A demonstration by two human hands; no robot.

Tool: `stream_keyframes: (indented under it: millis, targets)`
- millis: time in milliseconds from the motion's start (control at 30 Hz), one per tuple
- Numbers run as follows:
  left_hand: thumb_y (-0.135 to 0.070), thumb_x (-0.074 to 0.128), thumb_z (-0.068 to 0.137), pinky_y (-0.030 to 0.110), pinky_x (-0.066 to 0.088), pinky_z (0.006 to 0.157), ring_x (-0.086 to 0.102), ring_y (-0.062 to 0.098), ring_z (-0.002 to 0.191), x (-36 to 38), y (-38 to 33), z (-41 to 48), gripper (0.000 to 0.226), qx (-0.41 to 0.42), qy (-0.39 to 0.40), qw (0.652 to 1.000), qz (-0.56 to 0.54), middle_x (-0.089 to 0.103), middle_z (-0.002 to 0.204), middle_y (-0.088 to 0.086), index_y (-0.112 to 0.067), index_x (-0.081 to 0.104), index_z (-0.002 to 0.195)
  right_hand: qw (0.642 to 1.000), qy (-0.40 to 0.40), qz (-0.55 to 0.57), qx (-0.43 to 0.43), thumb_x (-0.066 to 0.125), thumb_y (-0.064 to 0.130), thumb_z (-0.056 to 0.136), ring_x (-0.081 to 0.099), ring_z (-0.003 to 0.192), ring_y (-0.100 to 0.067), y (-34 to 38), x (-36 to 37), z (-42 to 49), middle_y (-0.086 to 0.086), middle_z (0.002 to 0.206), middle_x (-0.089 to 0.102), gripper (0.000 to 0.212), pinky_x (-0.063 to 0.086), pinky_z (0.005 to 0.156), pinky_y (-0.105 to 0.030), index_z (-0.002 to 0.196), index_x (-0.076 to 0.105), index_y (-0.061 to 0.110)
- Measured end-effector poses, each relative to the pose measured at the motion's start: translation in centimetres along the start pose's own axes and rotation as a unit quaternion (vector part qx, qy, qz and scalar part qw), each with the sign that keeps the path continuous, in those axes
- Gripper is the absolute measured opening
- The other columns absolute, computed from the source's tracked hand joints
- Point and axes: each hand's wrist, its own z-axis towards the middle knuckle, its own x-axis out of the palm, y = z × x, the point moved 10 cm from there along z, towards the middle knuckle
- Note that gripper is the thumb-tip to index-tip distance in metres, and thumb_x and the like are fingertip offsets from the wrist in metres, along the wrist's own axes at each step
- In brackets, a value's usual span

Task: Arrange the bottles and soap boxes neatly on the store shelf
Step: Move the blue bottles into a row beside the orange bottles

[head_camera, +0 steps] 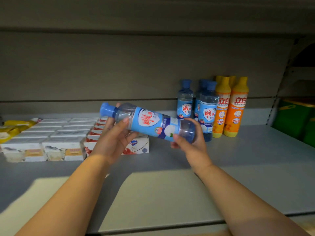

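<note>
Hands (113,139) w/ tilted blue-label bottle (148,122)

A grey shelf board (255,167) fills the lower half of the frame; pale patches of light (162,193) lie on its front part, the rest in dim shade; a grey back panel (119,65) with horizontal seams rises behind; an upper shelf's underside (153,11) darkens the top edge; a metal upright (273,109) stands at right, blurred green shapes (293,120) beyond it.
</note>
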Motion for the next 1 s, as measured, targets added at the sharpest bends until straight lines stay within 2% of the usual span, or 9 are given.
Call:
stream_keyframes:
  millis: [133, 233, 367, 433, 533, 633, 733, 833, 1000]
  targets:
    - [0.002, 0.062, 0.071, 0.039, 0.056, 0.084, 0.065, 0.023, 0.105, 1.9, -0.6, -0.5, 0.075, 0.021, 0.094, 0.993, 0.062, 0.068, 0.113, 0.001, -0.037, 0.045, 0.132, 0.963, -0.036, 0.033, 0.267, 0.067, 0.053, 0.071, 0.031, 0.034, -0.006, -4.4, -0.6, -1.2, 0.004, 0.049, 0.050, 0.031, 0.017, 0.036, -0.012, 0.076, 0.056, 0.024]
    - [0.001, 0.064, 0.065, 0.043, 0.051, 0.092, 0.061, 0.026, 0.108, 2.3, -0.4, -0.8, 0.069, 0.015, 0.104, 0.986, 0.131, 0.067, 0.113, 0.003, -0.033, 0.053, 0.124, 0.933, -0.071, 0.048, 0.349, 0.057, 0.056, 0.081, 0.044, 0.042, -0.007, -5.6, -0.8, -2.3, 0.005, 0.050, 0.055, 0.031, 0.025, 0.035, -0.014, 0.074, 0.059, 0.026]
    - [-0.018, 0.083, 0.061, 0.036, 0.058, 0.076, 0.069, 0.023, 0.097, 1.2, 0.3, -0.5, 0.059, -0.009, 0.026, 0.999, 0.016, 0.072, 0.102, 0.006, -0.015, 0.057, 0.114, 0.984, -0.047, 0.049, 0.164, 0.063, 0.020, 0.086, 0.057, 0.051, -0.006, -2.1, -0.1, -0.1, 0.004, 0.067, 0.064, 0.006, 0.051, 0.048, -0.021, 0.090, 0.058, 0.021]
    - [-0.035, 0.075, 0.068, 0.030, 0.058, 0.066, 0.071, 0.023, 0.091, 0.2, 1.4, -0.4, 0.050, -0.054, -0.034, 0.997, -0.046, 0.073, 0.099, 0.007, -0.014, 0.059, 0.110, 1.000, 0.010, -0.003, 0.022, 0.069, 0.006, 0.078, 0.065, 0.078, -0.001, 0.9, 0.6, 0.2, 0.009, 0.093, 0.069, 0.035, 0.053, 0.069, -0.015, 0.105, 0.056, 0.022]
    - [-0.056, 0.066, 0.063, 0.029, 0.057, 0.056, 0.072, 0.023, 0.083, -1.0, 2.7, -0.6, 0.056, -0.122, -0.086, 0.989, -0.016, 0.074, 0.094, 0.008, -0.017, 0.062, 0.103, 0.973, 0.052, -0.150, -0.169, 0.083, 0.023, 0.065, 0.052, 0.112, 0.006, 4.3, 1.2, -1.1, 0.013, 0.123, 0.050, 0.080, 0.046, 0.093, -0.018, 0.129, 0.038, 0.032]
    - [-0.062, 0.064, 0.058, 0.031, 0.058, 0.058, 0.072, 0.024, 0.086, -0.7, 3.0, -0.8, 0.066, -0.145, -0.075, 0.986, 0.019, 0.073, 0.097, 0.012, -0.016, 0.061, 0.106, 0.939, 0.045, -0.214, -0.264, 0.076, 0.032, 0.068, 0.051, 0.114, -0.004, 5.7, 1.6, -2.1, 0.013, 0.124, 0.049, 0.073, 0.046, 0.096, -0.031, 0.128, 0.036, 0.033]
    - [-0.036, 0.073, 0.067, 0.033, 0.059, 0.067, 0.069, 0.026, 0.096, -0.3, 2.0, -0.5, 0.059, -0.077, -0.049, 0.993, 0.076, 0.068, 0.110, 0.010, -0.016, 0.050, 0.118, 0.986, -0.008, -0.103, -0.131, 0.071, 0.025, 0.072, 0.060, 0.095, 0.003, 4.0, 0.2, -0.8, 0.030, 0.103, 0.060, 0.045, 0.056, 0.070, -0.023, 0.111, 0.050, 0.033]
    - [0.004, 0.079, 0.060, 0.033, 0.056, 0.082, 0.065, 0.019, 0.104, 0.3, 1.8, -0.3, 0.082, -0.003, -0.009, 0.992, 0.126, 0.064, 0.117, 0.004, -0.022, 0.040, 0.128, 0.989, -0.082, 0.011, 0.121, 0.066, 0.032, 0.081, 0.065, 0.061, -0.011, -1.1, -1.7, -0.1, 0.008, 0.088, 0.067, 0.023, 0.043, 0.038, -0.020, 0.099, 0.053, 0.030]
    - [-0.010, 0.078, 0.050, 0.020, 0.054, 0.070, 0.068, 0.010, 0.091, -0.5, 0.6, -0.4, 0.062, 0.073, -0.054, 0.985, 0.147, 0.073, 0.094, -0.011, -0.028, 0.054, 0.105, 0.947, -0.105, 0.065, 0.296, 0.054, 0.053, 0.085, 0.065, 0.048, -0.013, -4.5, -1.6, -1.1, 0.002, 0.083, 0.068, 0.027, 0.050, 0.055, -0.028, 0.100, 0.054, 0.030]
